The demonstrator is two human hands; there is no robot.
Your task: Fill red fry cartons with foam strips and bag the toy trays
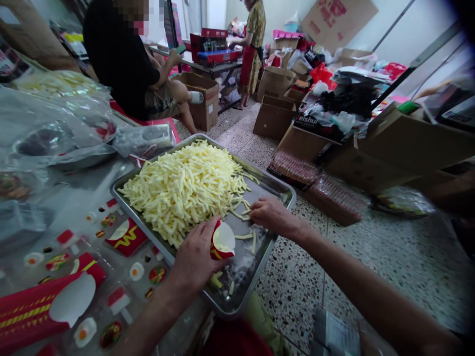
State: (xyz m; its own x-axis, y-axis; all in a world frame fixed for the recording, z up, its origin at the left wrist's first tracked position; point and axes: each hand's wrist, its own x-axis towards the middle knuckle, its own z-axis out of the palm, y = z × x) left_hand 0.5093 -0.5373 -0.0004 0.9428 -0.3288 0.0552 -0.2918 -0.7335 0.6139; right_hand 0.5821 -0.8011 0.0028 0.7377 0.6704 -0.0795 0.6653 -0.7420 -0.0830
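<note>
A metal tray [122,190] holds a large heap of pale yellow sticks shaped like french fries [189,183]. Over the tray's near side my left hand [195,252] is closed round a small red fry box [219,253] whose white inside faces up; a little pale yellow shows in it. My right hand [272,213] rests low at the tray's right side, fingers curled together by several loose fries; whether it pinches one is hidden. White powder [241,264] and a few scattered fries lie on the tray's bare near part.
Left of the tray, a flat red fry box [128,237] and a stack of red boxes [48,301] lie on the patterned table cover. Plastic bags [55,123] sit behind them. One person [122,64] sits beyond, another [252,49] stands farther back. Cardboard boxes [274,116] line the right.
</note>
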